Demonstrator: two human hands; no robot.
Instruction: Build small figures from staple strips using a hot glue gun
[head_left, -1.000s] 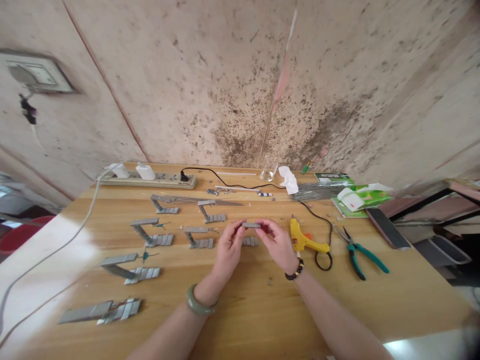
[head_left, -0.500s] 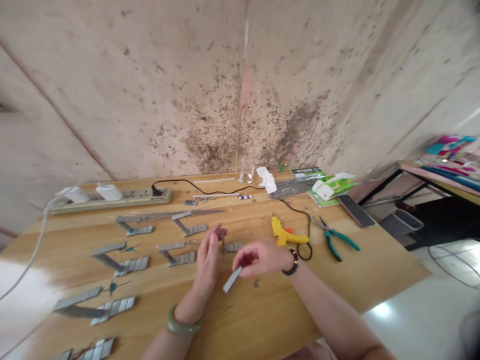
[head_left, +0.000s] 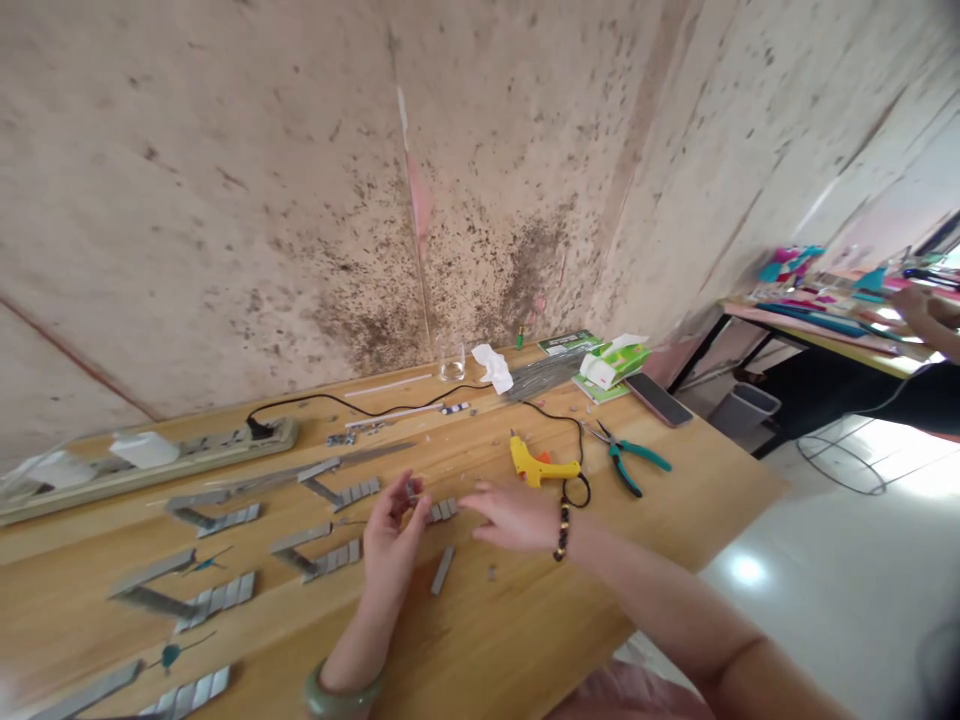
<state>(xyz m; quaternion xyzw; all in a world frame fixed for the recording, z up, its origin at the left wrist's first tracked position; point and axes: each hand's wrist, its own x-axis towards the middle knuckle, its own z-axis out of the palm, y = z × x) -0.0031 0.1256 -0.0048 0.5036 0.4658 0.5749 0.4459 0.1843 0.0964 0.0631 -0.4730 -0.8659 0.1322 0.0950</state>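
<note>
My left hand (head_left: 394,540) is raised on the wooden table (head_left: 525,620), its thumb and fingers pinched on a small grey piece I cannot name, beside a small grey stepped part (head_left: 441,510). My right hand (head_left: 510,518) hovers flat and empty, fingers stretched toward that part. A loose grey strip (head_left: 442,570) lies on the table just below and between the two hands. A yellow glue gun (head_left: 536,465) rests just beyond my right hand.
Several grey stepped assemblies (head_left: 315,555) lie in rows to the left. Green-handled pliers (head_left: 630,460), a phone (head_left: 656,398), a tissue pack (head_left: 615,362), a glass (head_left: 451,358) and a power strip (head_left: 150,460) sit further back. Another person's hand (head_left: 926,305) works at a far table.
The grey strip that my right hand held now lies on the table, and that hand has opened. The view has swung to the right.
</note>
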